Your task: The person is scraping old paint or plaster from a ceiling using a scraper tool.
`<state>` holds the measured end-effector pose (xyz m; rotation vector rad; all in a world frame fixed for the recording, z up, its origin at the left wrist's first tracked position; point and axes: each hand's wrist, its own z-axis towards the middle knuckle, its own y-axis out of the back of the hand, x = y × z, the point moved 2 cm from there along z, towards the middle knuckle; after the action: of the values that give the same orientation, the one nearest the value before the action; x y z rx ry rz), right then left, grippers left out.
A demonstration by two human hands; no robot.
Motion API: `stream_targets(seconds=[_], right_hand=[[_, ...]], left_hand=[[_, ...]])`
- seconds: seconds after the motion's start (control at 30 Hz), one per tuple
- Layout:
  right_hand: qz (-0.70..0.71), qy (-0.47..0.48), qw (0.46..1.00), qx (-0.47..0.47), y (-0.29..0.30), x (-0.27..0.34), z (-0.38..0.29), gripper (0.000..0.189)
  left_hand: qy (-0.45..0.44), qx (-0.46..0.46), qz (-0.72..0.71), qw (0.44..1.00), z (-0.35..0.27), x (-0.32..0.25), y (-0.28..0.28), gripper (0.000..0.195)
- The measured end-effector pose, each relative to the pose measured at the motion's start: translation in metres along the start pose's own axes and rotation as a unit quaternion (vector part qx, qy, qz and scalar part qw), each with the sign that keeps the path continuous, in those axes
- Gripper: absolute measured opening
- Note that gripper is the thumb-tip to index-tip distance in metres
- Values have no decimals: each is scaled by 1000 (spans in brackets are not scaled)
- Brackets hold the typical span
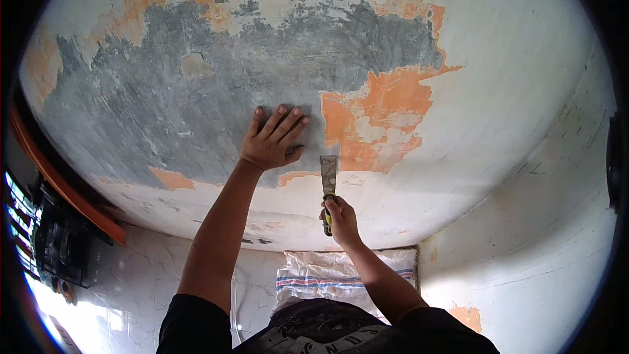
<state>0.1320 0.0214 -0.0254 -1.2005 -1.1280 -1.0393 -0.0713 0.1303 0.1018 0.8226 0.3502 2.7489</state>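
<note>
My left hand [273, 138] presses flat against a bare grey patch [231, 69] of the wall, its fingers spread and nothing in it. Lower and to the right, my right hand [344, 219] grips the black and yellow handle of a putty knife [328, 174]. The knife's metal blade points up the wall. Its tip lies by the lower corner of an exposed orange paint layer [351, 152]; whether it touches the surface I cannot tell. Whitish paint [486, 108] with ragged edges surrounds the grey and orange areas.
A striped woven plastic sheet [314, 275] lies low behind my right forearm, over the marbled floor tiles [147, 265]. An adjoining wall [530, 250] stands at right. An orange frame edge [64, 182] and a dark object [61, 236] are at left.
</note>
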Motion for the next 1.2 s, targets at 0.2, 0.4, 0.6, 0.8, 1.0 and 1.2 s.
stream_targets(seconds=[0.2, 0.4, 0.6, 0.8, 1.0, 1.2], right_hand=[[47, 24, 999, 13, -15, 46, 11, 29], [-12, 3, 1000, -5, 0, 7, 1, 28], [35, 28, 999, 11, -14, 50, 11, 29], [-31, 13, 999, -15, 2, 12, 3, 27], [22, 11, 1000, 5, -11, 43, 6, 27], [12, -1, 1000, -10, -4, 13, -1, 28]], left_hand=[[0, -4, 6, 1000, -2, 3, 2, 59], [2, -5, -1, 1000, 0, 0, 1, 59], [2, -9, 3, 1000, -1, 3, 2, 58], [3, -5, -2, 1000, 0, -1, 0, 58], [5, -5, -1, 1000, -2, 2, 1, 59], [4, -11, -7, 1000, 1, -1, 0, 59]])
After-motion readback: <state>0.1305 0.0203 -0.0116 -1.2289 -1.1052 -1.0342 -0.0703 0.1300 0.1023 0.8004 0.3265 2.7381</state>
